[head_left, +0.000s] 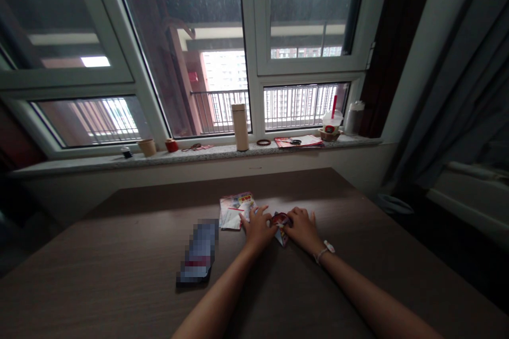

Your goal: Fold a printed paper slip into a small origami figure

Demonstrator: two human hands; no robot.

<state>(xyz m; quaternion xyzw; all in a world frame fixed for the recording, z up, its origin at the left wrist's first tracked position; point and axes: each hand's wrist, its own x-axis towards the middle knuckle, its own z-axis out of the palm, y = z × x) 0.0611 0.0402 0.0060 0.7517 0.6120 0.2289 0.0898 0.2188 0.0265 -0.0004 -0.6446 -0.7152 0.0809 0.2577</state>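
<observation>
A small piece of printed, folded paper [282, 233] lies on the brown table, its lower end coming to a point toward me. My left hand [259, 229] grips its left side between thumb and fingers. On the opposite side, my right hand [303, 226] pinches the paper's right edge, and a bracelet circles that wrist. The thumbs nearly meet over the middle of the paper. Just beyond my left hand rest printed leaflets [228, 206] with a smaller white slip on top, partly covered by my fingers.
A phone-like, pixelated object [199, 251] lies left of my left forearm. Along the windowsill [214, 154] stand a beige flask [239, 127], a paper cup [147, 147], a red spool-like item [172, 145], scissors [295, 141] on red-white paper, a drink cup with straw [331, 122] and a grey bottle [354, 118].
</observation>
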